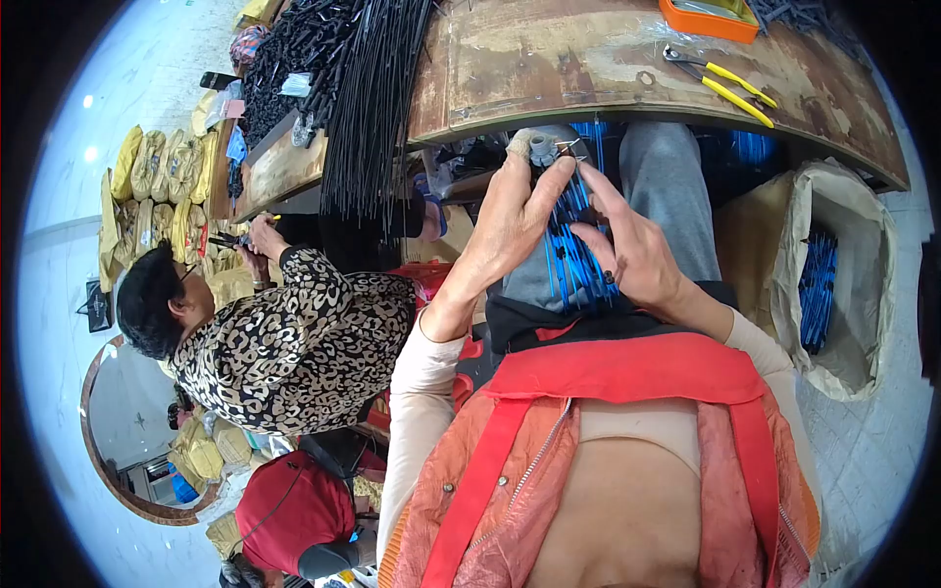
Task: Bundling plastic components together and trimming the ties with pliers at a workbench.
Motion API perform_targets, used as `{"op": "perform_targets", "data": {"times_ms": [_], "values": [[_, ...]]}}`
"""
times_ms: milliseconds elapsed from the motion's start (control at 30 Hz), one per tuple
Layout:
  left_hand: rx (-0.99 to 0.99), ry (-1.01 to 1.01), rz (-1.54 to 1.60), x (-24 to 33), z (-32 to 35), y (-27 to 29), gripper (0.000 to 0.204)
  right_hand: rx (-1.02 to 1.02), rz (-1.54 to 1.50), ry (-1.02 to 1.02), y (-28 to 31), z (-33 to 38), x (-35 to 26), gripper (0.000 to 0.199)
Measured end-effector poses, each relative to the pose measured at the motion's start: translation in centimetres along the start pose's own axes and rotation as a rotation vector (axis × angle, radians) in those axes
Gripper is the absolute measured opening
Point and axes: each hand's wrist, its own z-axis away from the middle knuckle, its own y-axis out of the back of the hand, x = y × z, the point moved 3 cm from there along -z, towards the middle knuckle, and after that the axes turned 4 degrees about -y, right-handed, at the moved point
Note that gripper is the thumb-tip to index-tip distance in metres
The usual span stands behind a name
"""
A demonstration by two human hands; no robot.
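Observation:
My left hand (pixel 512 220) is closed above my lap, its thumb and index finger around a grey ring-shaped piece (pixel 542 147). Something beige covers the tip of its index finger. Thin pointed bits stick out by the thumb tip. My right hand (pixel 637 250) is alongside, index finger stretched toward the left thumb and its own thumb held apart; its other fingers are hidden. Between and below both hands, a bundle of thin blue rods (pixel 578 265) with black parts lies on my grey trousers (pixel 667 186). Whether the right fingers grip any rod is unclear.
Ahead runs a worn wooden table (pixel 549 59) with yellow-handled pliers (pixel 730 88), an orange box (pixel 711 18) and long black rods (pixel 372 118). A fabric-lined bin (pixel 872 323) holding blue rods stands right. A co-worker in a patterned top (pixel 304 333) sits left; a red cap (pixel 294 510) shows behind.

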Motion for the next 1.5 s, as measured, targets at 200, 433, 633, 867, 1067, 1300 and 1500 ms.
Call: {"op": "perform_targets", "data": {"times_ms": [200, 433, 633, 867, 1067, 1300, 1500], "values": [[-0.066, 0.031, 0.113, 0.6, 0.0, 0.0, 0.026, -0.103, -0.080, -0.009, 0.4, 0.3, 0.2, 0.061], [-0.084, -0.034, 0.170, -0.4, 0.4, 0.4, 0.028, -0.139, -0.468, -0.287, -0.3, 0.9, 0.8, 0.055], [-0.161, -0.029, 0.126, 0.1, 0.1, 0.8, 0.024, -0.172, -0.539, -0.342, -0.5, 0.9, 1.5, 0.052], [-0.096, 0.022, 0.077, 0.6, 0.8, 0.4, 0.024, -0.063, -0.561, -0.340, -0.5, 0.8, 0.2, 0.044], [-0.135, 0.037, 0.030, 0.7, 1.1, 1.2, 0.025, -0.032, -0.566, -0.543, -0.3, 0.6, 0.6, 0.030], [-0.195, 0.104, 0.098, 0.4, 1.0, 1.5, 0.030, 0.021, -0.400, -0.426, -0.3, 0.5, 0.3, 0.025], [-0.198, 0.118, 0.233, 0.6, 1.0, 0.9, 0.031, -0.012, -0.178, -0.276, 0.3, 0.2, -0.3, 0.014]]}}
